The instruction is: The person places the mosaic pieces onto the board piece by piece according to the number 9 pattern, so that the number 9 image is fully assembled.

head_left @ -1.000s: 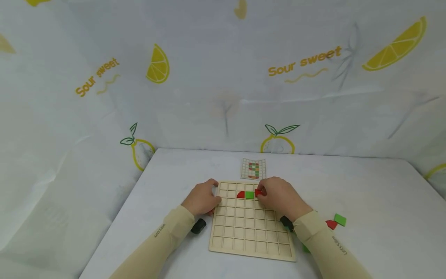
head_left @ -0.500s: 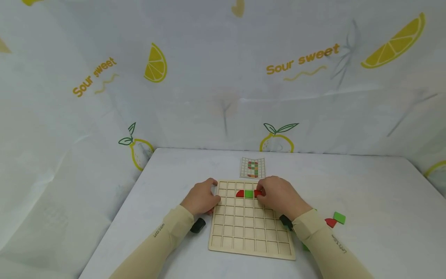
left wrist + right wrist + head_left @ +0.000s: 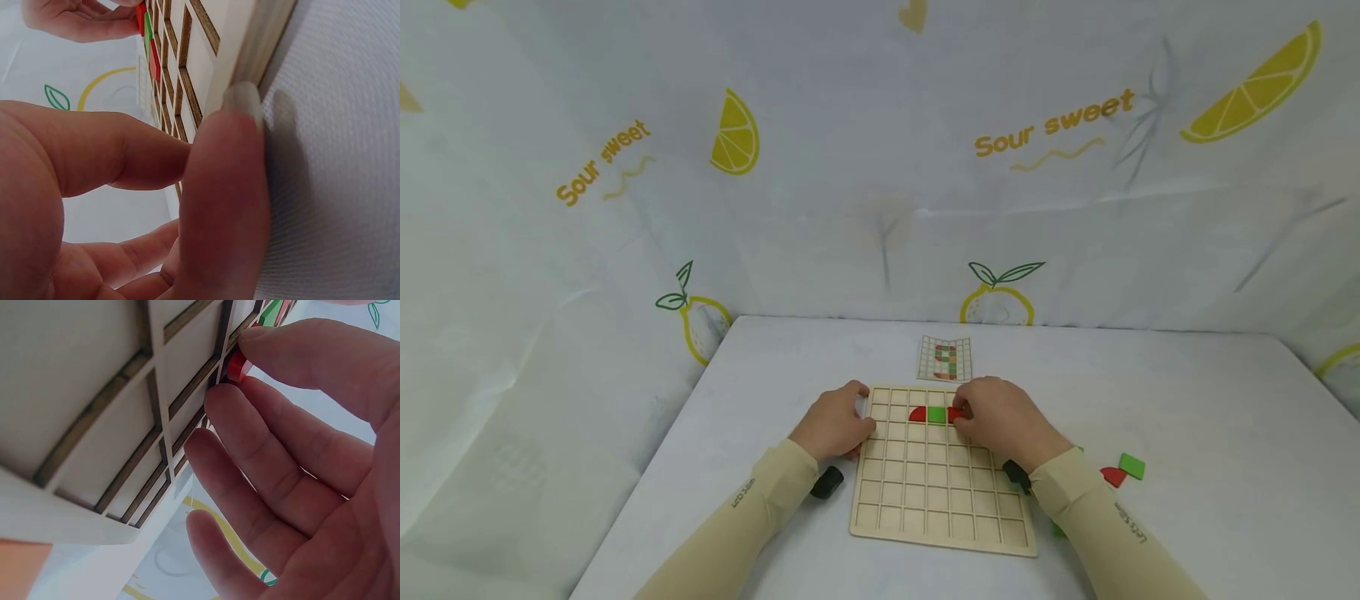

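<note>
A pale wooden grid board (image 3: 917, 483) lies on the white table. Near its far edge a red quarter-round tile (image 3: 918, 414) and a green square tile (image 3: 937, 415) sit side by side in cells. My right hand (image 3: 1006, 421) pinches a second red tile (image 3: 236, 367) in the cell right of the green one; thumb and fingertips partly cover it. At the board's left edge, my left hand (image 3: 831, 423) holds the board with bent fingers. In the left wrist view a fingertip (image 3: 228, 144) presses against the board's side.
Behind the board lies a pattern card (image 3: 945, 358) printed with coloured cells. Right of my right forearm are a loose red quarter-round tile (image 3: 1113, 477) and a green square tile (image 3: 1132, 466). More green (image 3: 1058, 530) peeks out beside the right sleeve. A patterned white cloth hangs behind the table.
The red tile under my right fingers seems to sit slightly closer to the green tile than a second ago. Both hands stay nearly still; the head view shifts slightly.
</note>
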`<move>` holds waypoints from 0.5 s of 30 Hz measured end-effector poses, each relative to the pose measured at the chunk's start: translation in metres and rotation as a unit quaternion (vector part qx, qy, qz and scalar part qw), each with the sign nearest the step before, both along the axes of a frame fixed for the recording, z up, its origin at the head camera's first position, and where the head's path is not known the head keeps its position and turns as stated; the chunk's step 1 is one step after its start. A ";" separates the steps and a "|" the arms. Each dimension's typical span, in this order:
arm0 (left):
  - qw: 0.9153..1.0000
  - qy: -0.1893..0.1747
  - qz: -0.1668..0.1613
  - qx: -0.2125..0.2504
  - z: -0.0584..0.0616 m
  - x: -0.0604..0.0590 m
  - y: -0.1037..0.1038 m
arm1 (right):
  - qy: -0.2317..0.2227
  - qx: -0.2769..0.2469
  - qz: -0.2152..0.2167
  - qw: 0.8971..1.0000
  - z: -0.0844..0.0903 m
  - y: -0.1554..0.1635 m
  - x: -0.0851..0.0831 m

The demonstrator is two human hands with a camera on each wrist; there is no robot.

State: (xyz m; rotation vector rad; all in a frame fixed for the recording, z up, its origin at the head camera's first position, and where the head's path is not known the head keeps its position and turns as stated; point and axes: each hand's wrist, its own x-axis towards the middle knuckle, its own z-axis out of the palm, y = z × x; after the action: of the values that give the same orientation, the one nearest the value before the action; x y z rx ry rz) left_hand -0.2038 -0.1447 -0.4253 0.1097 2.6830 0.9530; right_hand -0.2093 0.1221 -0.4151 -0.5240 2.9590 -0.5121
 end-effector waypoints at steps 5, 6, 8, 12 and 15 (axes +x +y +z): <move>1.000 0.003 -0.001 -0.002 0.001 0.000 0.001 | 0.002 -0.001 0.000 1.000 0.001 0.000 0.001; 1.000 0.004 -0.002 -0.003 0.001 0.000 0.001 | 0.003 0.000 0.000 1.000 0.002 0.000 0.001; 1.000 0.007 -0.004 -0.002 0.002 0.001 0.001 | 0.004 0.001 0.001 1.000 0.002 0.000 0.001; 1.000 0.009 -0.005 -0.001 0.003 0.001 0.001 | -0.009 -0.008 -0.001 1.000 0.003 0.005 0.001; 1.000 0.007 -0.001 0.001 0.002 0.001 0.000 | -0.034 -0.037 -0.014 0.999 0.006 0.017 0.001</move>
State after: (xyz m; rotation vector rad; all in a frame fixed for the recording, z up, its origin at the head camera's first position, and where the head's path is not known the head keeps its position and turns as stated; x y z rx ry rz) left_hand -0.2024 -0.1451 -0.4228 0.1203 2.6935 0.9568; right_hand -0.2081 0.1393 -0.4091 -0.4630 2.8955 -0.6300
